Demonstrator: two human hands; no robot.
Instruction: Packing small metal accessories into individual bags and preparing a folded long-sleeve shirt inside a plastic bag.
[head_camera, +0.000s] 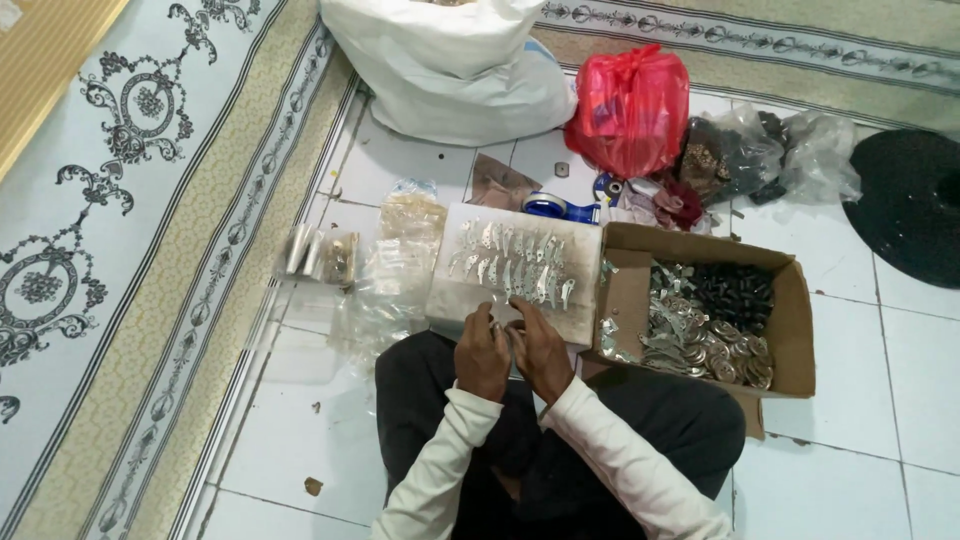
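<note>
Landmark: flat pale rectangular board (515, 300) lying on the white tiled floor (850, 470), just beyond the seated person's knees.
On the board: rows of small silver metal pieces (510, 262), laid side by side across its far half.
Left hand (482, 352): at the board's near edge, fingers curled narrow; something small seems pinched there, but what it is cannot be told.
Right hand (540, 350): touching the left hand at the same near edge, fingers bent inward; whether they grip anything cannot be told.
Right of the board: open brown cardboard box (790, 320), touching the board's side, holding shiny metal rings and black parts.
Beyond the board: blue tape dispenser (555, 208) just past its far edge; farther off a large white plastic sack (450, 70), a knotted red plastic bag (630, 110), and clear bags of dark small items (750, 150).
Left of the board: crumpled clear plastic packets (400, 260), then a few small silvery packets (318, 255) near the patterned carpet (110, 200).
Edges and room: bare tiles lie left of the knees and right of the box; the board is hemmed by box and packets on both sides.
</note>
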